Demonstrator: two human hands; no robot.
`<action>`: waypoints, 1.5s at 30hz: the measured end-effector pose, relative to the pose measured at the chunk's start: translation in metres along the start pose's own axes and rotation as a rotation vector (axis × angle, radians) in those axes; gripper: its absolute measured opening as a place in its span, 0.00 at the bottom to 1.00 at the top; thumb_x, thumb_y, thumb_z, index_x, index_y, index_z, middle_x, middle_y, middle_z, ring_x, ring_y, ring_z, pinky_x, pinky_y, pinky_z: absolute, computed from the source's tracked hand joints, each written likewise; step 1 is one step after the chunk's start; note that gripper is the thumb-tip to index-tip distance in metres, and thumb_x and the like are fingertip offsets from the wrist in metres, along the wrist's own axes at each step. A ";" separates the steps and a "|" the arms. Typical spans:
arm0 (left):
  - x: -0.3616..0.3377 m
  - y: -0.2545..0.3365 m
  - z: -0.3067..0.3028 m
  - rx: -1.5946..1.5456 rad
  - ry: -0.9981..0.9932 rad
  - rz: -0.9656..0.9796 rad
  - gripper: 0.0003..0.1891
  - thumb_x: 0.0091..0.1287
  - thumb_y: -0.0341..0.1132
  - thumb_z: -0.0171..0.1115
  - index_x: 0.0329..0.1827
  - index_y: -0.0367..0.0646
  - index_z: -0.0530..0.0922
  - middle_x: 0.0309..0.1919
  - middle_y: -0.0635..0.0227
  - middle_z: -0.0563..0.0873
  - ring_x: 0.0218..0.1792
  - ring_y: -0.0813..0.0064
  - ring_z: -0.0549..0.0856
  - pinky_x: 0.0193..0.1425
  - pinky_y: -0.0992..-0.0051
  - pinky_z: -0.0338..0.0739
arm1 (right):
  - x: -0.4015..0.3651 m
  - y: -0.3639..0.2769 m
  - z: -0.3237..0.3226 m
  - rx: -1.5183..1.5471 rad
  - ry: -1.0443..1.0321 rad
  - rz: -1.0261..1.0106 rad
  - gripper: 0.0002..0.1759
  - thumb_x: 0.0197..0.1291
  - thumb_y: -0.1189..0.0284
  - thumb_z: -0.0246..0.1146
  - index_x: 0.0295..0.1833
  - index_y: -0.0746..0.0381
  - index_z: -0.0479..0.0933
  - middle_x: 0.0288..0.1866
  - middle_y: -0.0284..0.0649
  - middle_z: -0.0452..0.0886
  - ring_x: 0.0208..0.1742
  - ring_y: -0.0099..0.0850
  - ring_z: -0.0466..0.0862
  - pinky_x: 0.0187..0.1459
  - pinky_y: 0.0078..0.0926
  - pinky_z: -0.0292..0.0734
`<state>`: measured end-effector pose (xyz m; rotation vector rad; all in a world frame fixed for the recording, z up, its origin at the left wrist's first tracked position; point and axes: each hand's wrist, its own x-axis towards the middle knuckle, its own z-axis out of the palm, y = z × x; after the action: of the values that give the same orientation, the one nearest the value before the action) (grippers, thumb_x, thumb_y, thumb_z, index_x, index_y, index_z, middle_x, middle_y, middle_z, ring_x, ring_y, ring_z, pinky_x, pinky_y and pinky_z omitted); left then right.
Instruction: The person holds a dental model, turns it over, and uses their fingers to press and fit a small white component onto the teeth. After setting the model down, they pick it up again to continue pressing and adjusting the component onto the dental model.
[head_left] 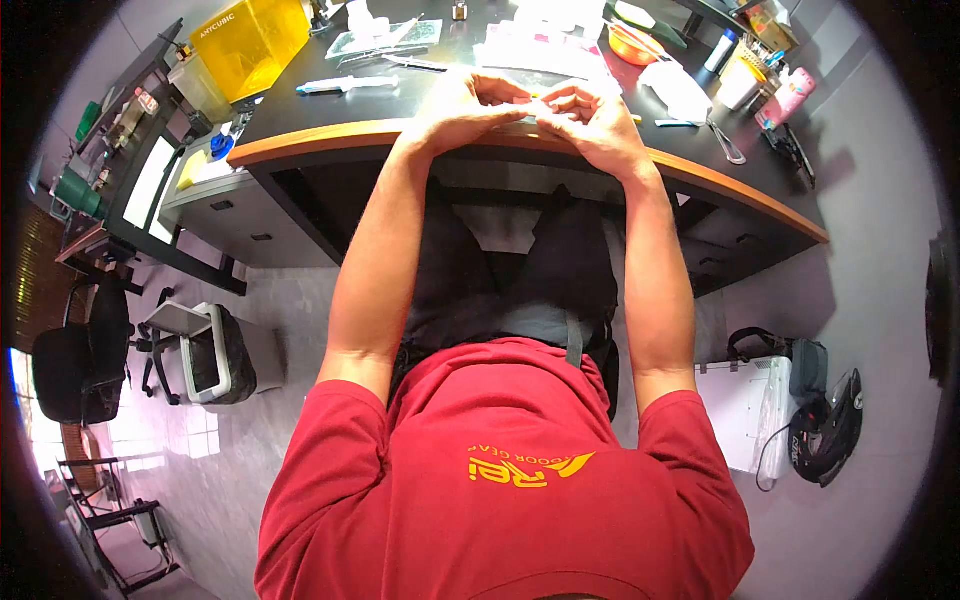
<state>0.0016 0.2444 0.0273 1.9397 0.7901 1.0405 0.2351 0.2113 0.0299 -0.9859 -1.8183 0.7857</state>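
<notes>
My left hand (462,112) and my right hand (592,122) meet above the front edge of the black desk (300,118). The fingertips of both hands are pinched together around a tiny pale piece (535,106), too small and overexposed to name. Left of my left hand lies a syringe-like tube (345,85) with a blue end. Behind that hand is a slim metal tool (415,63). A bright whitish sheet (545,55) lies beyond my hands, partly washed out by light.
An orange bowl (636,45), a crumpled white wrap (677,92), a yellow cup (740,82) and a pink bottle (787,97) stand at the right. A yellow ANYCUBIC cover (250,48) is at the back left. A bin (215,350) and a chair (85,345) stand on the floor.
</notes>
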 end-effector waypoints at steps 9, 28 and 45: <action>0.001 -0.002 0.000 0.049 0.006 0.022 0.17 0.62 0.41 0.78 0.51 0.43 0.90 0.43 0.64 0.93 0.41 0.78 0.88 0.50 0.77 0.82 | 0.002 0.008 -0.001 0.010 -0.007 -0.006 0.14 0.61 0.73 0.76 0.50 0.65 0.84 0.41 0.35 0.88 0.40 0.19 0.85 0.45 0.18 0.82; 0.003 -0.007 0.000 0.037 0.001 0.032 0.18 0.62 0.43 0.78 0.51 0.42 0.90 0.43 0.64 0.93 0.42 0.77 0.88 0.50 0.76 0.82 | 0.002 0.012 -0.002 -0.025 -0.001 -0.052 0.18 0.61 0.68 0.76 0.54 0.62 0.83 0.40 0.33 0.88 0.37 0.17 0.84 0.40 0.17 0.79; 0.002 -0.005 0.000 0.046 -0.010 0.053 0.19 0.61 0.45 0.79 0.52 0.45 0.90 0.44 0.64 0.93 0.42 0.78 0.88 0.49 0.77 0.81 | -0.002 -0.003 -0.001 0.011 0.004 0.029 0.14 0.61 0.78 0.75 0.51 0.67 0.83 0.42 0.37 0.88 0.41 0.20 0.86 0.48 0.19 0.83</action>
<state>0.0015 0.2487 0.0238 2.0133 0.7671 1.0521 0.2354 0.2082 0.0322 -1.0080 -1.7988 0.8098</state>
